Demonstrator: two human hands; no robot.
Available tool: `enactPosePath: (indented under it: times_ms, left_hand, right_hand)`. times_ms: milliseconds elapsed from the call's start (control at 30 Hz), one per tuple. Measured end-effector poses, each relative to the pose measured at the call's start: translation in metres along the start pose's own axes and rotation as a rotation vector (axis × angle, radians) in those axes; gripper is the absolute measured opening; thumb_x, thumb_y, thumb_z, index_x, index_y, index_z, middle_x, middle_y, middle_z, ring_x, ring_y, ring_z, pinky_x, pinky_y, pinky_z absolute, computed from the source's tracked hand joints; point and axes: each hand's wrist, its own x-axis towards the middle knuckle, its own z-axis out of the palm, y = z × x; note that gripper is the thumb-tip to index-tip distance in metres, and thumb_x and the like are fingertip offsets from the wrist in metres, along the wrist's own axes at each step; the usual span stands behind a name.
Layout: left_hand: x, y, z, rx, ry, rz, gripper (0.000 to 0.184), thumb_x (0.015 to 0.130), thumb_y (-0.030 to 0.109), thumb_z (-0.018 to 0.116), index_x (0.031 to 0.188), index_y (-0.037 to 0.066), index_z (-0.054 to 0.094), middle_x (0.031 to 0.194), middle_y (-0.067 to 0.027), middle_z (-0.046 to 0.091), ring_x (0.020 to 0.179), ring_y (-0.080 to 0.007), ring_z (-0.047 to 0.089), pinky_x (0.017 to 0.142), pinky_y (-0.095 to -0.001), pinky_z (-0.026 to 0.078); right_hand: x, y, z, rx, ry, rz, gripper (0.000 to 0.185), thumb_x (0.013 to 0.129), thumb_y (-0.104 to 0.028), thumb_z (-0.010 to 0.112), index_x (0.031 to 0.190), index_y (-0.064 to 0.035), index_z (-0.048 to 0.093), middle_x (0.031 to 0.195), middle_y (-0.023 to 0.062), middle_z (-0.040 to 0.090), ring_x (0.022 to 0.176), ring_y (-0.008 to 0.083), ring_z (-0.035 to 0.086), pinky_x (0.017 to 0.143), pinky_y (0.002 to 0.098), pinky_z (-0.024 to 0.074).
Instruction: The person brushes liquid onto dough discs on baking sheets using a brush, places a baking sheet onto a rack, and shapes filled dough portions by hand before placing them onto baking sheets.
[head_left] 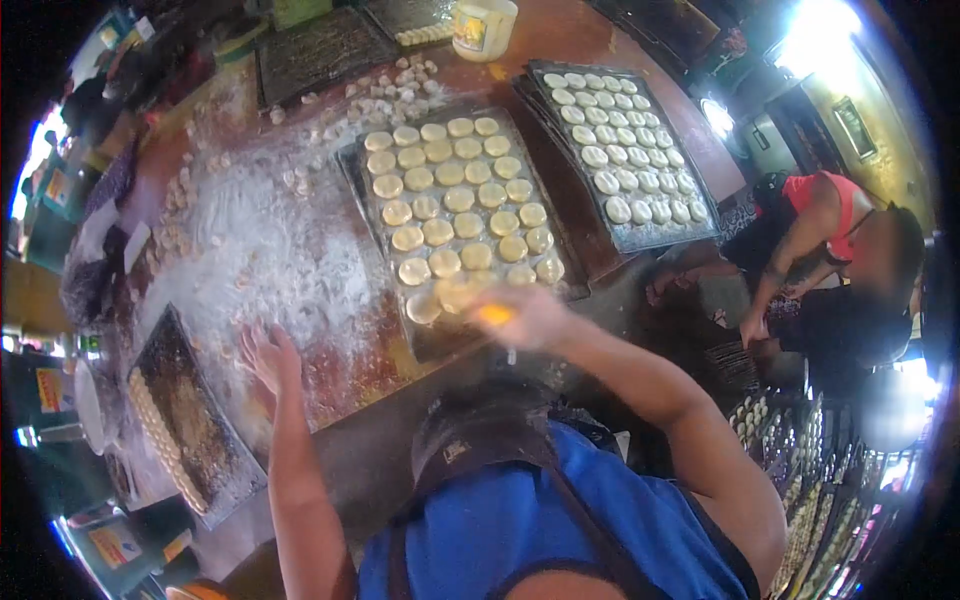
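Left end of the surface [560,30]: dark tray [195,400] being carried at an angle near the front edge, a row of small dough pieces [163,440] being held along its left side. Next, a wide area is being covered by loose flour [250,240]. Left hand [268,358] is being held out at the front edge of that flour, palm partly shown. Its fingers are being kept spread, nothing being gripped; whether the surface is being touched cannot be told.

Behind the flour, another dark tray [320,50] is being supported at the back, with dough lumps [400,95] being left scattered in front of it.

Centre: large tray [430,345] being filled by rows of flat, pale yellow dough rounds [450,174], some being seen as glossy. White tub [484,28] is being stood behind it. An orange object [494,314] is being gripped by the right hand [535,318] over the tray's near edge, close to the front row; fingers are being closed around it, details being blurred.

Right: second tray [655,235] being loaded with paler rounds [625,150], other trays being stacked under it. Beyond, a person [815,230] in a coral top is being seen bent forward.
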Motion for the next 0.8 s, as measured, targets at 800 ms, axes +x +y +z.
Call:
enactPosePath:
  times_ms: [800]
  left_hand:
    - [-0.063, 0.029, 0.034, 0.128, 0.086, 0.048, 0.039, 0.094, 0.026, 0.053, 0.128, 0.006, 0.054, 0.138, -0.0134, 0.050, 0.129, -0.0344, 0.045, 0.110, -0.0542, 0.025]
  right_hand:
    - [-0.006, 0.236, -0.341, -0.063, 0.020, -0.250, 0.025, 0.084, -0.032, 0.072, 0.100, -0.0132, 0.070, 0.091, 0.0040, 0.071, 0.083, 0.0177, 0.068, 0.076, 0.0327, 0.0542]
